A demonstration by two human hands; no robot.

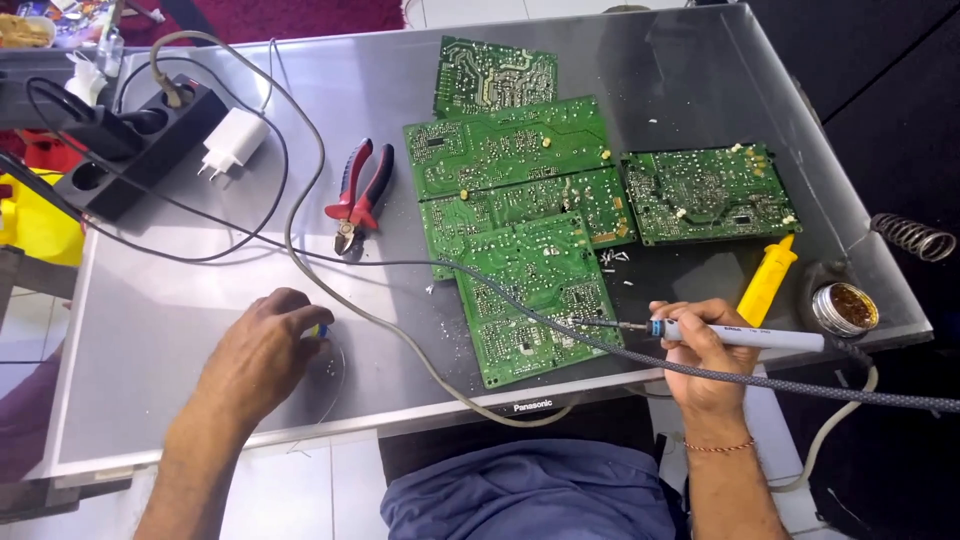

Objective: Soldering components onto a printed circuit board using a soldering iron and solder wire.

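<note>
While your right hand [700, 350] pinches the soldering iron [740, 335] like a pen, fingers closed round its pale barrel, the tip sits at the right edge of the nearest green circuit board [530, 300]. Its braided cord [800, 385] runs off right, across your wrist.

Your left hand [265, 345] lies palm down on the grey surface [150, 310], fingers curled over a small item with a yellow-and-blue bit showing at the fingertips; can't tell what it is. A thin loop of solder wire [335, 375] lies just beside that hand.

More green boards are stacked behind the near one, overlapping; one separate board [705, 192] sits to the right. Red-handled cutters [358, 195] lie left of the boards. Black power strip [135, 145] with a white charger [232, 140] is at far left. Yellow desoldering pump [768, 280] and an open flux tin [845, 308] sit near your right hand, coiled iron stand [912, 236] beyond.
</note>
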